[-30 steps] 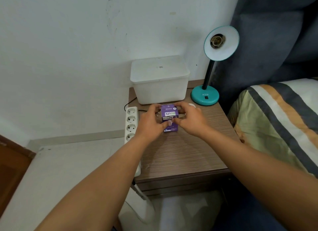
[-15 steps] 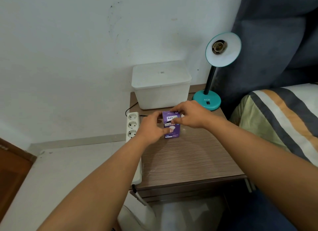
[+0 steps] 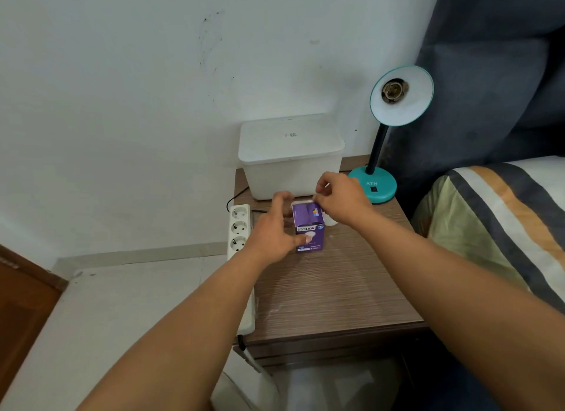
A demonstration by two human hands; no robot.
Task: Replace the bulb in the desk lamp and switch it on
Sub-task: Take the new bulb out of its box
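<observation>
A purple bulb box (image 3: 309, 230) stands upright on the wooden nightstand (image 3: 330, 288). My left hand (image 3: 272, 233) grips its left side, thumb on the front face. My right hand (image 3: 342, 201) pinches the white top flap at the box's upper edge. A white rounded object (image 3: 331, 221), partly hidden under my right hand, lies just right of the box. The teal desk lamp (image 3: 374, 185) stands at the back right, its shade (image 3: 403, 100) tilted toward me with an empty socket (image 3: 394, 89) showing.
A white lidded bin (image 3: 290, 156) sits at the back of the nightstand against the wall. A white power strip (image 3: 240, 230) runs along the nightstand's left edge. A striped bed (image 3: 501, 224) and dark headboard stand to the right.
The box has been turned upright with its front facing me. My right hand has moved from the box's side to its top flap and lifted it. The camera view has shifted slightly.
</observation>
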